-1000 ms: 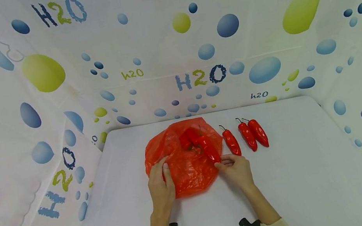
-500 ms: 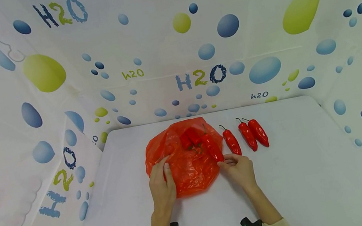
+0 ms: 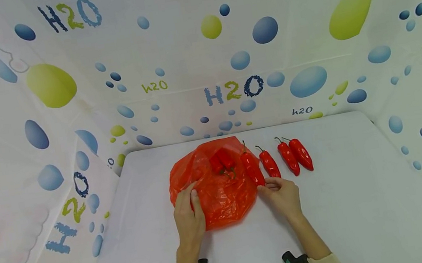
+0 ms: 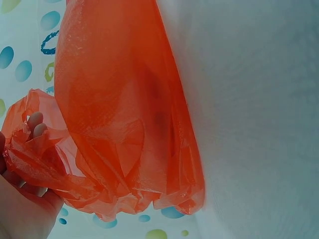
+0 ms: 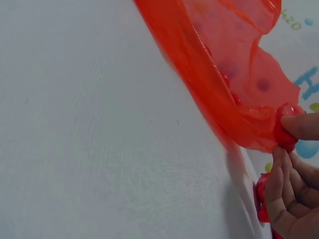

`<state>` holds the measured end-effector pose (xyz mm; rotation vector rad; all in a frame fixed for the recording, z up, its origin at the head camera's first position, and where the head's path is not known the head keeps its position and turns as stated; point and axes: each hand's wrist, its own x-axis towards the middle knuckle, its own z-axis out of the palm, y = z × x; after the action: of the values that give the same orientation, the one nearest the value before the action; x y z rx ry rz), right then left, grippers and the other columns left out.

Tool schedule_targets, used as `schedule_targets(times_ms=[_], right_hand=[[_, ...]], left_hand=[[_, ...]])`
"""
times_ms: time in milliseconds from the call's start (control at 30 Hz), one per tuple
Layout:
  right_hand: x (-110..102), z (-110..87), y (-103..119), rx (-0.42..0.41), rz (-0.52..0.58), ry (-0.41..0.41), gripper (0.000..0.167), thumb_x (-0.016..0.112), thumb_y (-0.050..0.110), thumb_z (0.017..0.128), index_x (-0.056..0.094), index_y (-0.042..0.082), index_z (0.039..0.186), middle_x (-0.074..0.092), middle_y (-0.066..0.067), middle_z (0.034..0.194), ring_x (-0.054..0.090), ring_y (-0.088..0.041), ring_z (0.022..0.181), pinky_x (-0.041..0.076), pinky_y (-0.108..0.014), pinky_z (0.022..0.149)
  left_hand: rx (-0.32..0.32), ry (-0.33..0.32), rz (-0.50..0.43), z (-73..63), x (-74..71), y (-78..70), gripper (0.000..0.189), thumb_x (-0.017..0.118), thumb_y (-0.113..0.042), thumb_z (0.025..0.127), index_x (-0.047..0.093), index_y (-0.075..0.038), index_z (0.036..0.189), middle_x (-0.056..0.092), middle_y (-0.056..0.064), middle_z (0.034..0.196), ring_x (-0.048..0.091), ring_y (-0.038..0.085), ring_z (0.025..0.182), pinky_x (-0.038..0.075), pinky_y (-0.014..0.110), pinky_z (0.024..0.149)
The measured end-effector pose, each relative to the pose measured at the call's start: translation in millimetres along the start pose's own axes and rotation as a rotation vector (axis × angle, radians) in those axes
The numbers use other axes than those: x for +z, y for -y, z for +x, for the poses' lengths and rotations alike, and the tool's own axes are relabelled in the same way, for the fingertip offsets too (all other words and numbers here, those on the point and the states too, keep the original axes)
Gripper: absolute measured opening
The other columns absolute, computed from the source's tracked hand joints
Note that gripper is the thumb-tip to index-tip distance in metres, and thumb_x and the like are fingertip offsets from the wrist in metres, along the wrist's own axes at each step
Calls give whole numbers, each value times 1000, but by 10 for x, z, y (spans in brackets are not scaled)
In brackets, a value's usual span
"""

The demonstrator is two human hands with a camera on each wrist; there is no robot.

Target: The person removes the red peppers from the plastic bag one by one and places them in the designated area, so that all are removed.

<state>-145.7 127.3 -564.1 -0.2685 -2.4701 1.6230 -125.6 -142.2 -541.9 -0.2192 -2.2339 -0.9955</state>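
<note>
An orange-red plastic bag (image 3: 222, 205) lies on the white table with its mouth spread. My left hand (image 3: 189, 217) grips the bag's left side; in the left wrist view its fingertips (image 4: 36, 119) show among the bunched plastic. Between thumb and fingers, my right hand (image 3: 285, 195) pinches the lower tip of a red chili pepper (image 3: 252, 168). That pepper points stem-up at the bag's right edge. In the right wrist view the held pepper (image 5: 288, 127) appears end-on beside the plastic. Inside the bag rest other red peppers (image 3: 225, 160), their stems toward me.
Right of the bag, one red pepper (image 3: 269, 163) lies close to the right hand. Farther right lie two more peppers (image 3: 288, 159) side by side. The white table (image 3: 354, 200) meets a patterned curtain (image 3: 190, 107) at the back.
My right hand has moved to the right, carrying the pinched pepper from over the bag's inside to its right edge. The left hand stays on the bag.
</note>
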Motion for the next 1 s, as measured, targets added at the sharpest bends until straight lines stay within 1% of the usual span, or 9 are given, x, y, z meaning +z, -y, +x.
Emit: schedule_targets(times_ms=[133,300,533,733,900,1000], right_hand=[[-8,7,-15,17,6,-18,31,83,25,89,79,4,112,78,-8,93,73,-24,85,61,-27,74],[0,25,-60,43,10,-54,29,83,26,91,80,5,110,78,-7,90,71,-24,83,57,-22,69],[14,33,-90,80,-3,-97,31,84,27,89,79,2,106,77,-10,88,71,-25,80,55,-25,65],[22,36,-96,100,0,-93,31,83,27,90,79,0,104,77,-12,86,70,-25,76,55,-26,60],[32,44,-117,132,-16,-89,31,82,28,91,79,1,107,77,-11,86,70,-24,75,56,-26,61],[35,56,-118,151,-22,-87,32,81,28,91,79,2,108,77,-10,85,69,-22,71,56,-25,59]], left_hand=[[2,-5,-8,-2,-3,8,34,63,-6,103,67,-12,137,70,4,127,65,20,112,52,20,100],[-3,-2,-9,1,-11,-2,32,61,-9,105,67,-12,136,70,4,126,65,20,111,53,22,100],[-8,17,-25,10,-7,3,30,57,-14,108,66,-10,136,70,5,127,64,21,113,54,27,99],[-10,16,-24,12,-9,-5,30,58,-13,107,66,-9,136,70,5,126,65,22,112,54,27,99],[-13,20,-23,10,-14,-7,30,58,-14,108,66,-10,136,69,5,128,65,21,113,55,28,99],[-8,19,-23,11,-15,-12,30,57,-14,108,66,-10,136,69,5,129,64,21,115,55,30,100]])
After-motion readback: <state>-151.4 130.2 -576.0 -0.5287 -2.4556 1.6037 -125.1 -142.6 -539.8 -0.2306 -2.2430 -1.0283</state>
